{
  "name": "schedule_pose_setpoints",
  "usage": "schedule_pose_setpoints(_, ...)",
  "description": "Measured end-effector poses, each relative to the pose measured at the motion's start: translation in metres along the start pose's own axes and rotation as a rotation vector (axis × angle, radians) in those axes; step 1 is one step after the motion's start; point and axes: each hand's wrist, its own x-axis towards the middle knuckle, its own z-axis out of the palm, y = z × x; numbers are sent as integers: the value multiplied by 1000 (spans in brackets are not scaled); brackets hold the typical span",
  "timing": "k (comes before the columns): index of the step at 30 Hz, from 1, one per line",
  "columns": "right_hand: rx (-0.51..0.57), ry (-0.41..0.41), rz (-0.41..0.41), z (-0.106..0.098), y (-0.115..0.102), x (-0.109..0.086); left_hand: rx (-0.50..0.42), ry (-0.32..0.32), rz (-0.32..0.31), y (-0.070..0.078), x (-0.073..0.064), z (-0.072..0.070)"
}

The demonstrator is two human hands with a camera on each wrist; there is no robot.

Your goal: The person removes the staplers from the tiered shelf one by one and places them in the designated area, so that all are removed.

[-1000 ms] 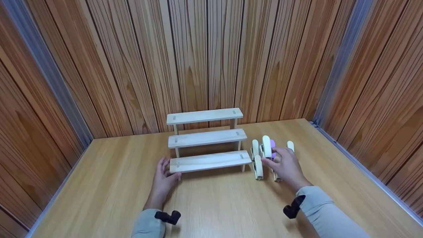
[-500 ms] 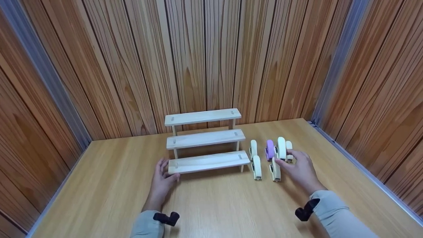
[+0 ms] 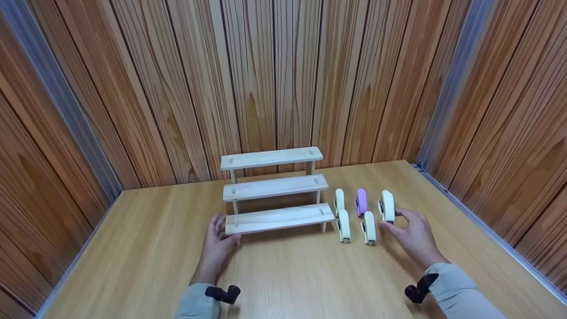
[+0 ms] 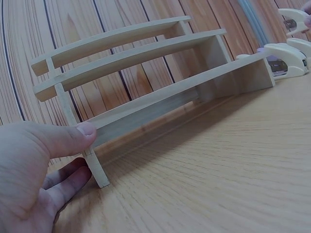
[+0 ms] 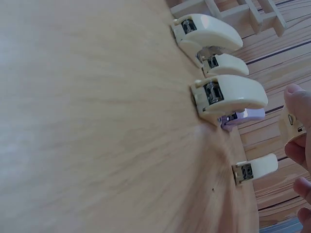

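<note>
A three-tier wooden display rack stands on the table. My left hand grips the left end of its lowest shelf, thumb in front and fingers behind the leg in the left wrist view. A cream stapler is pinched in my right hand, raised above the table. To the rack's right stand a purple stapler and more cream ones, such as the front stapler and the one nearest the rack. A separate cream stapler stands beyond in the right wrist view; the held one hides it from the head view.
Wood-patterned panels enclose the wooden table at the back and both sides. Metal edging runs along the table's right side. Another cream stapler stands beside the rack's right end.
My right hand has carried the cream stapler rightward, away from the rack, past the purple one, and slightly toward me. My left hand keeps its grip on the rack, which stays put.
</note>
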Motion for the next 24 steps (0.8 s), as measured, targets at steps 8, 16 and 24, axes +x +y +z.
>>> schedule_pose_setpoints(8,21,-36,28,-1,15,-1,-17,-2,-5,1,1,0)
schedule_pose_setpoints(16,36,-71,64,2,29,-2,-19,2,-14,1,2,-1)
schedule_pose_setpoints(24,118,-91,116,5,40,-5,-14,2,-26,0,2,0)
